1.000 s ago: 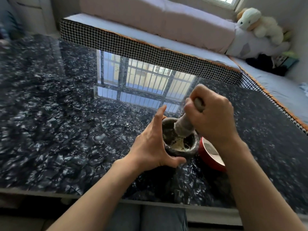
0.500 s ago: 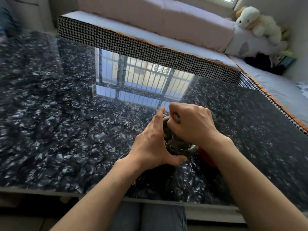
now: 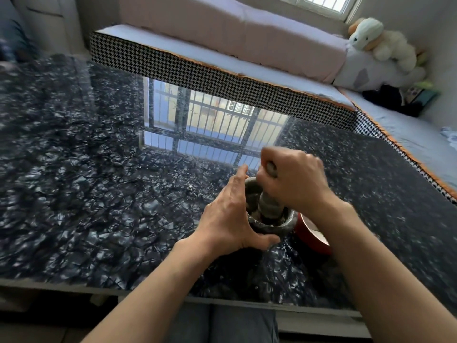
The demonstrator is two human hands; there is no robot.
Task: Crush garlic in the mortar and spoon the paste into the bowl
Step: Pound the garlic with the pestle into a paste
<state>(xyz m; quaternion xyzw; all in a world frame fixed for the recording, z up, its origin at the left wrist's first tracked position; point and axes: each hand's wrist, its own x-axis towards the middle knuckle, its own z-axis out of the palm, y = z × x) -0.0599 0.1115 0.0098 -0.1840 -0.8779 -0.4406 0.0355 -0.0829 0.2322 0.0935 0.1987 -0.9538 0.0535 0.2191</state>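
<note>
A grey stone mortar (image 3: pixel 284 225) stands near the front of the dark glossy table (image 3: pixel 99 194). My left hand (image 3: pixel 230 216) cups its left wall, thumb round the near side, fingers up along the far rim. My right hand (image 3: pixel 294 179) grips the stone pestle (image 3: pixel 268 205) in a fist, and the pestle's thick end is down inside the mortar. Pale crushed garlic (image 3: pixel 256 214) shows at the bottom, mostly hidden by the pestle. A red bowl (image 3: pixel 312 237) with a white inside sits just right of the mortar, partly covered by my right forearm.
A bench with a houndstooth edge (image 3: pixel 222 78) runs along the table's far and right sides, carrying a long pink cushion (image 3: pixel 235 33) and a white plush toy (image 3: pixel 380 43). The table's front edge (image 3: pixel 222 300) lies close to my lap. A window reflection covers the middle of the table.
My right hand drove the pestle down into the mortar and has lifted slightly again, so more of the pestle shows. My left hand has stayed on the mortar.
</note>
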